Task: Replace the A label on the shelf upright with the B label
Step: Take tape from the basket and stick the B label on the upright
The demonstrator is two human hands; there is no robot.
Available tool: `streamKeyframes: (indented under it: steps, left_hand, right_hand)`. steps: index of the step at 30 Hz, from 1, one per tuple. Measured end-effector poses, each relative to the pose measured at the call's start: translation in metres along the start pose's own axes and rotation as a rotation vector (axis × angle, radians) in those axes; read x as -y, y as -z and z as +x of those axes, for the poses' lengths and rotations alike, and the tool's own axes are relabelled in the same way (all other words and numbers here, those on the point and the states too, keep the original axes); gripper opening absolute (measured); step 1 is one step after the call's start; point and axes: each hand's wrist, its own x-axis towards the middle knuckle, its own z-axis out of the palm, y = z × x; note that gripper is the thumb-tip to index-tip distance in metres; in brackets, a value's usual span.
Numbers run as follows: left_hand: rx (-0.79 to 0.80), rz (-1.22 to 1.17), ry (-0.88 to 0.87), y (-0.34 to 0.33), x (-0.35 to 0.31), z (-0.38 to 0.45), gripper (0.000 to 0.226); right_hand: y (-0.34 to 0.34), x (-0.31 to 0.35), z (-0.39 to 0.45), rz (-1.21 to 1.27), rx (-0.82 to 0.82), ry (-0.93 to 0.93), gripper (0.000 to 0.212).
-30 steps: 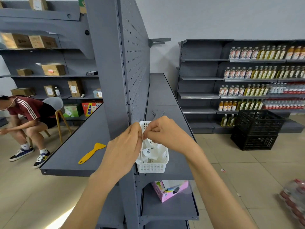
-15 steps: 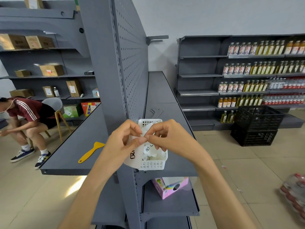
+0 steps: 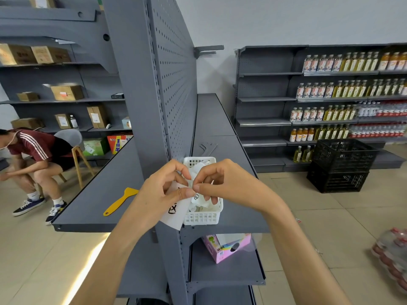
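Observation:
My left hand (image 3: 161, 190) and my right hand (image 3: 222, 182) meet in front of the grey shelf upright (image 3: 134, 84), both pinching the top corner of a white label sheet (image 3: 177, 213). The sheet hangs down from my left fingers and shows a hand-drawn black letter, which reads like a B turned sideways. Behind my hands a small white plastic basket (image 3: 202, 217) sits on the grey shelf (image 3: 222, 137) and holds several more white label slips. No label is visible on the upright itself.
A yellow plastic scraper (image 3: 120, 201) lies on the left shelf board. A pink box (image 3: 226, 247) sits on the lower shelf. A person in a red shirt (image 3: 33, 155) sits at the left. Black crates (image 3: 340, 166) stand at the right, before shelves of bottles.
My hands have dropped slightly from the basket's top, and the label sheet with its black letter now hangs in view below my left fingers. My fingertips pinch closer together.

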Motion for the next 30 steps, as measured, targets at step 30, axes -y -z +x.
streamKeyframes:
  steps: [30]
  left_hand:
    - [-0.092,0.942,-0.272,-0.016,-0.003,-0.004,0.027]
  right_hand:
    - [-0.012,0.002,0.008,-0.153,-0.141,-0.107,0.014]
